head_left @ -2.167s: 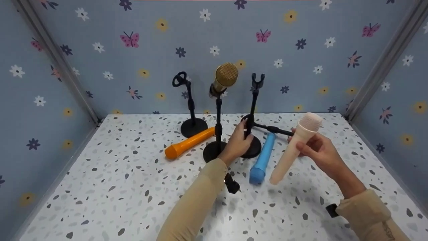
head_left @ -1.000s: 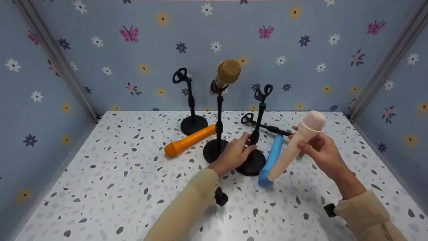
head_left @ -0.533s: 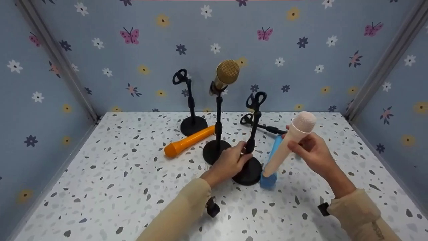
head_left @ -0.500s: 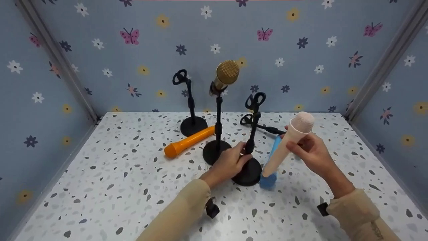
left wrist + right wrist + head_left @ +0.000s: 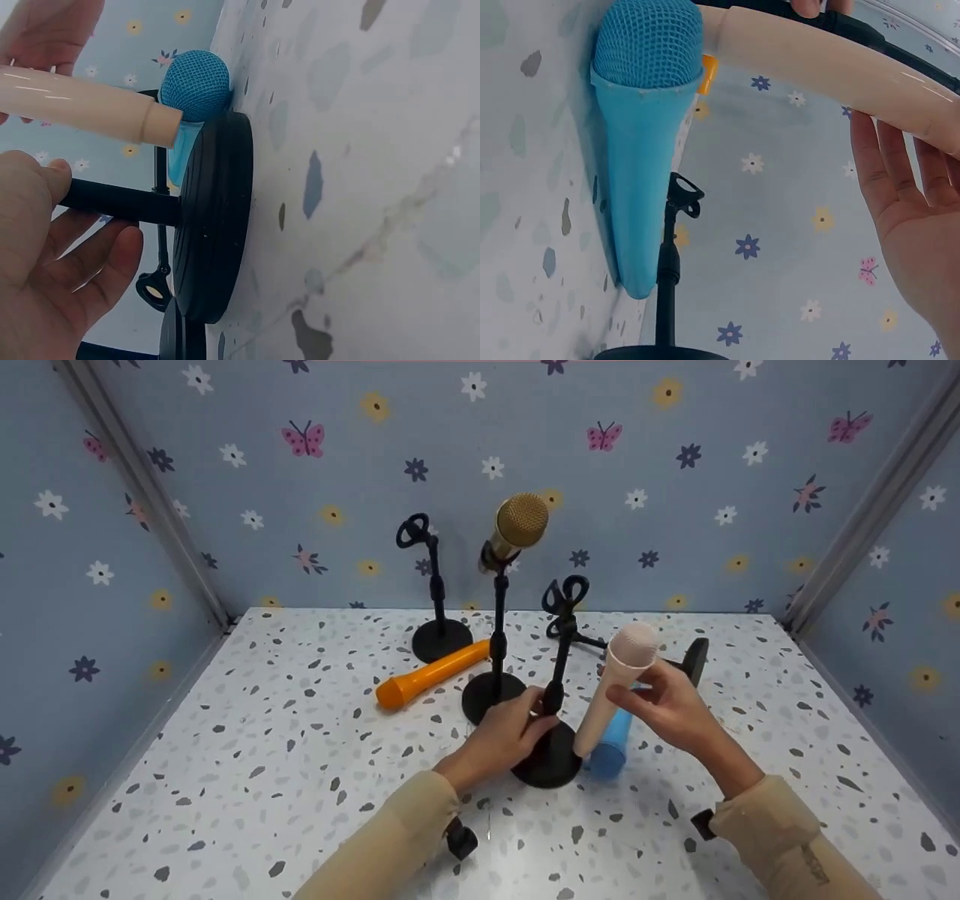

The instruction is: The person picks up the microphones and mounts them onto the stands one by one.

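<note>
Low on its pole, my left hand (image 5: 506,735) grips an upright black microphone stand (image 5: 547,765), thumb and fingers around the shaft just above the round base. The stand's clip on top holds nothing. My right hand (image 5: 671,709) holds a pale pink microphone (image 5: 600,712) by its body, tilted, mesh head up. Its tail end overlaps the base's right edge in the head view and points at the stand's foot in the left wrist view (image 5: 90,105). Beneath it a blue microphone (image 5: 641,150) lies on the table right beside that base, partly hidden in the head view.
Behind my left hand, a gold microphone (image 5: 521,521) sits in a second upright stand. Another stand (image 5: 437,585) with a bare clip is back left, near an orange microphone (image 5: 431,675) lying down. One stand lies tipped over, its base (image 5: 696,660) behind my right hand.
My left hand has drawn the stand nearer to me and slightly left. The right hand has carried the pale pink microphone left, close to that stand. The blue microphone has shifted a little right.
</note>
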### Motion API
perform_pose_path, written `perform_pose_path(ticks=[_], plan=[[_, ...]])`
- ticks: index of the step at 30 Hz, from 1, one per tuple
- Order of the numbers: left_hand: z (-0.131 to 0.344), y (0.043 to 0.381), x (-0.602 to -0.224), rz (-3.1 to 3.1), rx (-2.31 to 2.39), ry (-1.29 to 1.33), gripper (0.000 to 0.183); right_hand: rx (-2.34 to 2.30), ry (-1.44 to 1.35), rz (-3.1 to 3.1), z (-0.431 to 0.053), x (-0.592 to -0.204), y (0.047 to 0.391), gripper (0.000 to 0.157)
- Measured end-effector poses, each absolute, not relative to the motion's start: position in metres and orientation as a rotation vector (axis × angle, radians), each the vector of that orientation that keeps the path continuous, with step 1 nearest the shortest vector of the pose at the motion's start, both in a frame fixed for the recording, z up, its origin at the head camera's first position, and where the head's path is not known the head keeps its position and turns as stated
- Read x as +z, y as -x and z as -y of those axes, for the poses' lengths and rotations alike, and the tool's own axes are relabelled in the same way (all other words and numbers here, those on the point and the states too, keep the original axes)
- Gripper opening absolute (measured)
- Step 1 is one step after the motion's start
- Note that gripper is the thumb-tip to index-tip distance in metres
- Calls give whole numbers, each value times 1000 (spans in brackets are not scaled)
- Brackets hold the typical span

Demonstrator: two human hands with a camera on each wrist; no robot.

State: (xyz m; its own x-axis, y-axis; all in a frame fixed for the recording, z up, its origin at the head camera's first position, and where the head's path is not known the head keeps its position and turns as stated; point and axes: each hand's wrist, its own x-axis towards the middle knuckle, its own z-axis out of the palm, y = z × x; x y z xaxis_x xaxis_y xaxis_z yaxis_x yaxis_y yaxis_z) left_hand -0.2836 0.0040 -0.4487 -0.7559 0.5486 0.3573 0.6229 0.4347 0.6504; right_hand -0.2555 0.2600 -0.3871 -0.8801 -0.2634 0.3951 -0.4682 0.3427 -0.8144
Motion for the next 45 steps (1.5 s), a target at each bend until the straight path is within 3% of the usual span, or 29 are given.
perform_pose_path(ticks=[14, 25, 45], plan=[[6, 277, -448, 2640, -1250, 1012, 28, 1587, -744, 2556, -253, -405, 261, 58], [8, 276, -451, 2626, -1242, 1028, 26, 1580, -783, 2557, -255, -412, 260, 51], [12, 276, -441, 2733, -1287, 1011, 29, 1601, -780, 2548, -254, -401, 258, 54]])
